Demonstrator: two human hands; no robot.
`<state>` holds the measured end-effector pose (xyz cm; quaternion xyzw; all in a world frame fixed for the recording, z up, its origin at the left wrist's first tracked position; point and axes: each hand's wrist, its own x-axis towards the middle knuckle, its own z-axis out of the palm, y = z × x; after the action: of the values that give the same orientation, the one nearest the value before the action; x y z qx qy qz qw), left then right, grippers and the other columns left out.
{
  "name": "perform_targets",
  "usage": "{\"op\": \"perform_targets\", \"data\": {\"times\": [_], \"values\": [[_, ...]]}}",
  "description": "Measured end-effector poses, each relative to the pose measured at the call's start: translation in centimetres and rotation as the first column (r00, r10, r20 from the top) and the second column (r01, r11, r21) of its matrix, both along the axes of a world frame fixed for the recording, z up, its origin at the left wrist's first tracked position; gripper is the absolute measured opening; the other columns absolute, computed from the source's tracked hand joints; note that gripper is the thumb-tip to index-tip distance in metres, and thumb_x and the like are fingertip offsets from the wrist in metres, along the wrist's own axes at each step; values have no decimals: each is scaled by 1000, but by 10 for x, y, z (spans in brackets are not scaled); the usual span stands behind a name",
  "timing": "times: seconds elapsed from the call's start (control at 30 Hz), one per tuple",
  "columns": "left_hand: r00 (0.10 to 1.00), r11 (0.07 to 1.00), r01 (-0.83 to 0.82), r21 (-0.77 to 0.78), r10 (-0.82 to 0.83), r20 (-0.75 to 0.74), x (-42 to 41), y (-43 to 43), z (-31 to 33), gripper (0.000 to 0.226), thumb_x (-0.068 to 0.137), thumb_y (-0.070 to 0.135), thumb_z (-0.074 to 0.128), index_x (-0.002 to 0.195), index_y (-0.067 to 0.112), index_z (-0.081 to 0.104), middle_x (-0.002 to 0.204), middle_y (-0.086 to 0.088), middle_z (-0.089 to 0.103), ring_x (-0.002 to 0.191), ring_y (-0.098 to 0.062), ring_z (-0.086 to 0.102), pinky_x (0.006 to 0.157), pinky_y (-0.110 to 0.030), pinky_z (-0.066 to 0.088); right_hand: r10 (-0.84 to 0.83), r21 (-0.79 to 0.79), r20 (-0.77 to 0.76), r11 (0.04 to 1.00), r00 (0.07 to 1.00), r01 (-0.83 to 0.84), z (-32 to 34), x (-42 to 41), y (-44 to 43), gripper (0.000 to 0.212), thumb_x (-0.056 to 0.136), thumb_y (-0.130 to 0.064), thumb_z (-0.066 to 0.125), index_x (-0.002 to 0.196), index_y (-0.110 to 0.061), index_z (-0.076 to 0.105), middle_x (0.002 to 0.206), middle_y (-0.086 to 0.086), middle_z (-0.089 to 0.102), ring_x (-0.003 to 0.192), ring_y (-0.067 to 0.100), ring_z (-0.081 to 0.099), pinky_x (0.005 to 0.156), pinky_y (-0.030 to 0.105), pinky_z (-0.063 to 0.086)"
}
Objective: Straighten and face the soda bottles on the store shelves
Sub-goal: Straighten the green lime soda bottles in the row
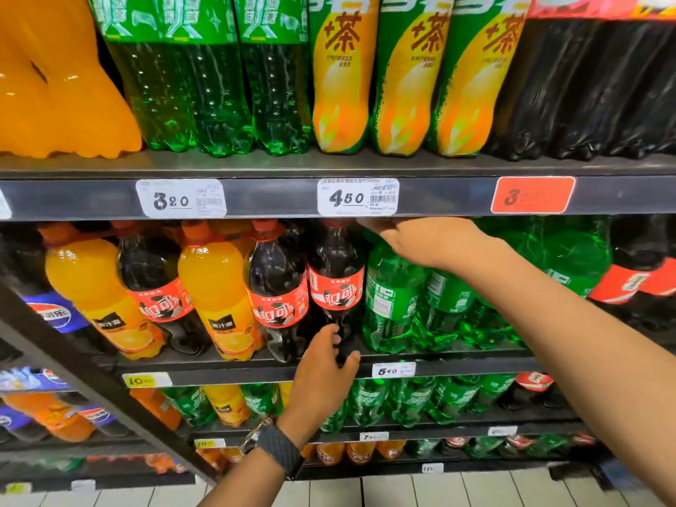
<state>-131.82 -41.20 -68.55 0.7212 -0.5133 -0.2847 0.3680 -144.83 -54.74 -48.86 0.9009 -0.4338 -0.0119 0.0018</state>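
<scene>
Closest to me is the dark watch (272, 446) on the left wrist, low and a little left of the cola bottle (336, 283) I'm taking as my mark. Left hand (323, 375) is at that bottle's foot. The thumb is on the near side of the dark base and the fingers are curled round its right side, so that's a grip on the cola bottle down low. The bottle stands upright at the front of the shelf (237, 375), red label turned out toward me.

Right hand (417, 241) reaches in from the right at the height of the bottle's red cap, fingertips just beside it. They're blurred under the upper rail (274, 197), so I can't tell whether they hold anything.

Just right of the cola bottle, a green bottle (389, 298) sits beneath that right wrist. To the left stands a second cola (278, 287), leaning a touch, then an orange juice bottle (216, 287).

Above the cola bottle, slightly right, is the white 4.50 price tag (357, 196) — and below, to its right, a 5.40 tag (393, 370).
</scene>
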Motion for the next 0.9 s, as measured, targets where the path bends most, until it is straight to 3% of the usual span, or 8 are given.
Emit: {"op": "perform_targets", "data": {"times": [0.1, 0.23, 0.3, 0.43, 0.5, 0.63, 0.77, 0.9], "values": [[992, 995, 95, 2, -95, -80, -18, -6, 1, 73, 91, 39, 60, 152, 24, 21, 152, 5, 32, 135, -15, 38, 107, -39, 40, 80, -165, 151, 985, 985, -55, -2, -38, 0, 47, 93, -62, 30, 108, -25, 56, 129, 13, 56, 111, 31, 54, 84, 36, 42], [986, 995, 98, 17, -95, -136, -40, -14, 1, 79, 91, 41, 61, 153, 30, 13, 157, 8, 23, 141, -14, 31, 110, -41, 37, 225, -193, 116, 961, 967, -200, -2, -58, -13, 44, 98, -42, 41, 134, -15, 45, 140, 16, 46, 123, 33, 46, 99, 31, 32], [978, 997, 71, 10, -67, -197, -49, -15, 0, 80, 90, 39, 62, 153, 33, 12, 157, 11, 22, 141, -12, 30, 111, -40, 37, 295, -263, 131, 931, 946, -254, -2, -58, -19, 42, 98, -32, 46, 136, -14, 46, 144, 16, 42, 129, 33, 40, 106, 30, 21], [969, 1000, -13, -17, 9, -247, -64, -13, 0, 79, 91, 31, 63, 152, 29, 15, 155, 13, 25, 141, -8, 27, 114, -36, 32, 277, -214, 178, 948, 944, -238, -6, -55, -25, 42, 100, -31, 43, 141, -21, 41, 150, 9, 35, 134, 27, 32, 108, 25, 13], [977, 995, -87, -49, 75, -199, -75, -9, 0, 77, 90, 31, 64, 152, 26, 19, 153, 12, 28, 141, -9, 29, 114, -36, 33, 251, -258, 121, 942, 960, -213, -9, -49, -28, 45, 100, -39, 40, 141, -22, 40, 149, 11, 35, 135, 30, 32, 110, 35, 19], [971, 993, -88, -79, 68, -227, -92, -16, 6, 90, 88, 28, 68, 154, 20, 8, 159, 11, 15, 145, -7, 18, 117, -36, 26, 146, 24, 72, 989, 987, -148, -9, -43, -22, 50, 98, -55, 26, 126, -24, 54, 118, 11, 62, 104, 34, 57, 83, 45, 44], [961, 987, -139, -78, 115, -251, -90, -20, 3, 86, 90, 29, 64, 154, 18, 7, 160, 7, 12, 145, -8, 15, 118, -35, 24, 182, -169, 170, 974, 969, -153, -9, -41, -24, 48, 97, -46, 42, 138, -21, 42, 144, 9, 43, 129, 28, 40, 106, 37, 32], [956, 999, -36, -38, 24, -292, -87, -16, -8, 95, 87, 39, 66, 154, 28, -1, 159, 16, 4, 145, -5, 13, 118, -36, 23, 110, -129, 234, 988, 966, -81, -12, -34, -21, 50, 97, -43, 44, 140, -20, 40, 145, 10, 42, 128, 32, 42, 101, 40, 40]]}}
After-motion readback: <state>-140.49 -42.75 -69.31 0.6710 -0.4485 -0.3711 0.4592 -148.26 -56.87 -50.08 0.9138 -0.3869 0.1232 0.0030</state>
